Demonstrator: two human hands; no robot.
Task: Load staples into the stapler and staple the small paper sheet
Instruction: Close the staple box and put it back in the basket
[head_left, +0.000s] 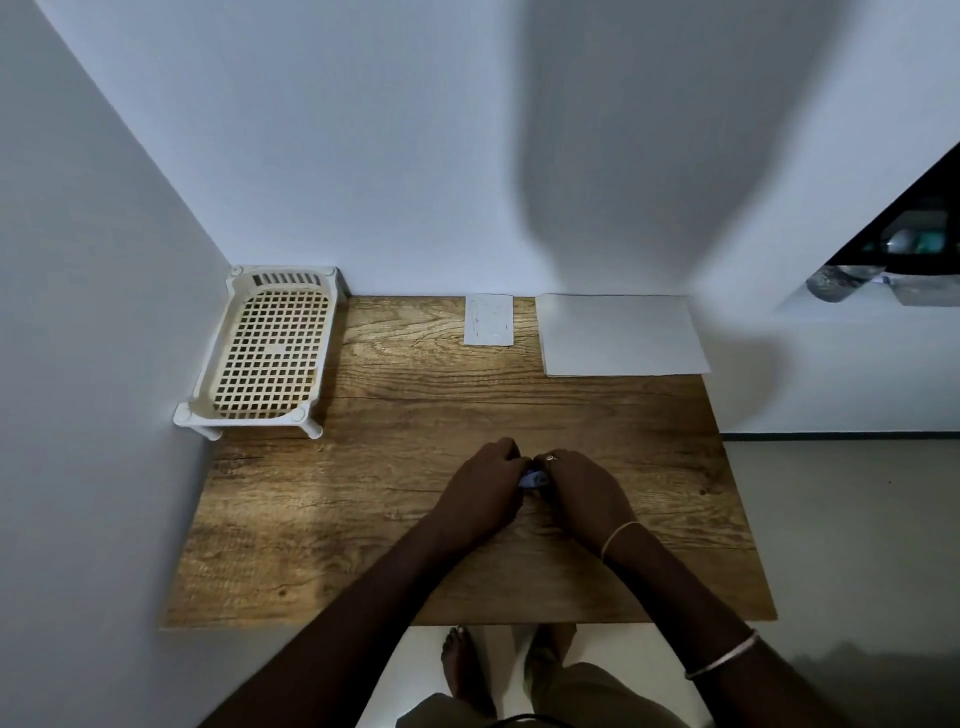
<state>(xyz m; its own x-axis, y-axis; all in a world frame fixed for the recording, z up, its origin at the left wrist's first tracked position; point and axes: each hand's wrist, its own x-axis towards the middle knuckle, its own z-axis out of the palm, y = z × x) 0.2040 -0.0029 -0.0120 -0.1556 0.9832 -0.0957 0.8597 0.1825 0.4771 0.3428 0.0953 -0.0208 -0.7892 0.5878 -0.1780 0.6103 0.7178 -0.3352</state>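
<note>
Both hands meet at the near middle of the counter (363, 467) — the left hand (480, 491) and the right hand (584, 491) closed together on a small blue-white object (532, 479), probably the stapler, though too little shows to be sure. The step looks like loading staples. It would go best held low over the wood, one hand bracing the body, the other seating the strip squarely. The small paper sheet (489, 319) waits at the far edge, well apart.

A single wide-angle camera on the person's head looks steeply down and forward over the brown wood-grain tabletop (415, 415) toward the plain white wall (389, 156) behind it.
</note>
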